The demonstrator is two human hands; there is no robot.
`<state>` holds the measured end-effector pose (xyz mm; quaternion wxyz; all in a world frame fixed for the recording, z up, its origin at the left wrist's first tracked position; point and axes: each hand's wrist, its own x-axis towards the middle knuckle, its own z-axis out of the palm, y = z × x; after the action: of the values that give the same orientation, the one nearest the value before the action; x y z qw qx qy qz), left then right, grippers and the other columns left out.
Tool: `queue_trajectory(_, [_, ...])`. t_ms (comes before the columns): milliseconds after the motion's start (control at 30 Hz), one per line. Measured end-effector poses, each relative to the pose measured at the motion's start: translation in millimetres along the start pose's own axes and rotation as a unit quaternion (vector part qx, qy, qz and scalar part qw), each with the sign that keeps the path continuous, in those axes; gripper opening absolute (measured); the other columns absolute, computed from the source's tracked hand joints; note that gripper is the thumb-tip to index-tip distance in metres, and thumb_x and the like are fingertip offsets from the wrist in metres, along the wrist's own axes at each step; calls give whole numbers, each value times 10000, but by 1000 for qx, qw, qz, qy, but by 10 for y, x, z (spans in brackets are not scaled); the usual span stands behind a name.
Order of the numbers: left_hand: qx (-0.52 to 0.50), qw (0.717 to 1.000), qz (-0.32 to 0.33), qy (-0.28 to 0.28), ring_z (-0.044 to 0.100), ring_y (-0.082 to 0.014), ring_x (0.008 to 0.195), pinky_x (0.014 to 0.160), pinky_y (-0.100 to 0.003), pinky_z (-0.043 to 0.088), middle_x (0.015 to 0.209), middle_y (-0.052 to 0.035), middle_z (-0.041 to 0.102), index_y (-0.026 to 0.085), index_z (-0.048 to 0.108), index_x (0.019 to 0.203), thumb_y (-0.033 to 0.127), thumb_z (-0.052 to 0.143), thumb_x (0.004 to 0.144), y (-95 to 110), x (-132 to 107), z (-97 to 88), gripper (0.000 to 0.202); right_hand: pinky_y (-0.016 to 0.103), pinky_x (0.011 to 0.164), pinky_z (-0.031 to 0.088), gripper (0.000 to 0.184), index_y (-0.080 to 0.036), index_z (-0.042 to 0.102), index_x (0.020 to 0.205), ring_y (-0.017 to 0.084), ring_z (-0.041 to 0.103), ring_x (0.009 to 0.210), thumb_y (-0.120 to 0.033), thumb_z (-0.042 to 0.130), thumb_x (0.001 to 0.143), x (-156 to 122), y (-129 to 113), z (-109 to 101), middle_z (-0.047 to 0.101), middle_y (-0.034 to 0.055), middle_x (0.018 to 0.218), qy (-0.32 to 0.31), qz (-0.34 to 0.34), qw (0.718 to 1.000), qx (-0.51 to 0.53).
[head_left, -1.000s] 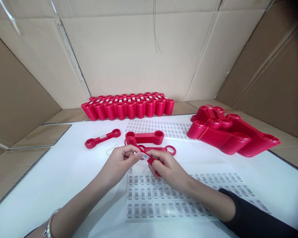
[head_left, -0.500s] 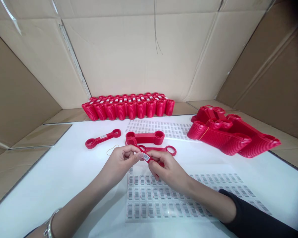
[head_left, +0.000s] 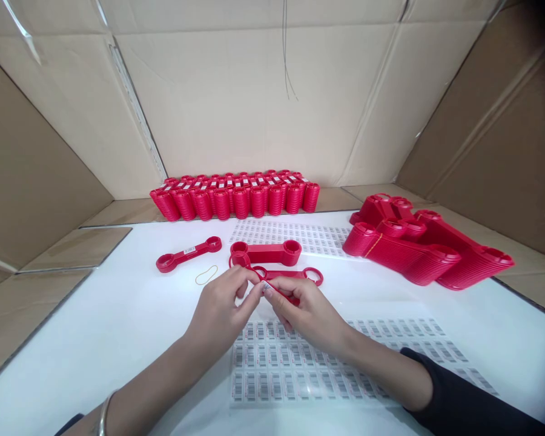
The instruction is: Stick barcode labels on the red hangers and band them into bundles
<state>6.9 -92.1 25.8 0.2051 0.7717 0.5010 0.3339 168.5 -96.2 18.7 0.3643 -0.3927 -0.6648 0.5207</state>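
Observation:
Both hands are closed on one red plastic bar (head_left: 295, 301) with ring ends, held slanting above the table. On its flat middle sits a small white barcode label (head_left: 266, 287), mostly covered by fingertips. My left hand (head_left: 222, 303) pinches the bar at the label's left side. With its thumb over the label, my right hand (head_left: 309, 306) grips the other side. Just behind the hands lie a short stack of red bars (head_left: 266, 253) and a loose bar with an open ring (head_left: 313, 277). Under my right hand is a sheet of barcode labels (head_left: 295, 381).
A labelled red bar (head_left: 188, 251) and a rubber band (head_left: 206, 275) lie at left. Stacked labelled bars (head_left: 236, 197) line the back. More stacks (head_left: 427, 242) stand at right, beside another label sheet (head_left: 290, 233). Cardboard walls (head_left: 254, 103) surround the table.
My right thumb has moved left onto the label, covering most of it. My left thumb has shifted slightly and its wrist has turned, uncovering more of the rubber band.

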Motion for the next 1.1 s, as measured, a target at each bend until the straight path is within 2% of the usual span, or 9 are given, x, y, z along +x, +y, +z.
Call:
queue_trajectory(167, [137, 976, 102, 134, 439, -218, 1014, 877, -390, 387, 1048, -80, 468, 191, 530, 908, 396, 545, 821, -60, -6, 42, 222, 218, 447, 304, 331, -169, 447, 658, 71, 371, 450, -403, 426, 891, -13, 1, -4, 388, -52, 498, -3, -5, 1000, -25])
queue_trajectory(267, [105, 986, 80, 107, 379, -246, 1155, 937, -418, 363, 1237, -95, 412, 230, 415, 1158, 473, 553, 799, -111, 27, 18, 455, 217, 447, 314, 332, -165, 477, 696, 73, 380, 450, -419, 404, 898, -28, -4, -8, 396, -51, 503, -13, -12, 1000, -24])
queue_trajectory(367, [26, 999, 24, 29, 497, -180, 963, 781, -315, 433, 1059, -48, 518, 242, 383, 1188, 470, 476, 846, -134, 64, 1, 422, 214, 440, 309, 333, -163, 464, 681, 71, 372, 445, -414, 412, 894, -35, -16, -6, 385, -54, 499, -19, -11, 1000, -20])
queue_trajectory(467, [4, 999, -25, 35, 485, -132, 718, 607, -251, 398, 798, 4, 503, 214, 449, 1041, 440, 405, 883, -131, 88, -8, 279, 212, 442, 306, 321, -166, 435, 647, 70, 376, 451, -382, 433, 884, -26, -23, -4, 381, -55, 498, -24, -3, 1000, -10])
queue_trajectory(600, [4, 999, -33, 39, 452, -116, 640, 522, -224, 354, 707, 26, 462, 208, 470, 977, 434, 411, 882, -140, 110, -81, 252, 205, 458, 349, 230, -161, 461, 660, 73, 430, 464, -274, 434, 859, 4, -19, -41, 442, -43, 523, -29, 29, 999, 28])
queue_trajectory(767, [99, 989, 111, -26, 525, -154, 873, 707, -279, 435, 1048, -51, 542, 223, 514, 1099, 378, 461, 874, -245, 161, -231, 278, 193, 430, 338, 101, -146, 545, 817, 73, 451, 436, -201, 469, 783, 39, -33, -120, 509, -47, 516, 18, 51, 997, 60])
queue_trajectory(867, [186, 957, 208, -81, 522, -178, 897, 754, -313, 410, 1012, -57, 587, 216, 587, 1016, 323, 442, 888, -279, 190, -283, 221, 191, 417, 317, 131, -138, 562, 821, 64, 429, 423, -244, 495, 783, 49, -48, -141, 515, -42, 520, -1, 60, 997, 56])
queue_trajectory(1000, [165, 956, 185, -159, 520, -148, 810, 685, -252, 390, 878, -35, 590, 207, 596, 920, 333, 404, 902, -292, 231, -441, 231, 212, 461, 350, 245, -131, 582, 828, 73, 439, 469, -367, 547, 779, 88, -13, -208, 509, -33, 550, 37, 36, 998, 48])
queue_trajectory(1100, [170, 975, 95, -110, 506, -145, 754, 655, -244, 375, 836, -31, 549, 187, 537, 801, 433, 381, 888, -440, 291, -689, 303, 237, 532, 391, 303, -131, 565, 822, 94, 476, 540, -429, 518, 797, 132, 53, -305, 534, -10, 610, 101, -4, 994, 29])
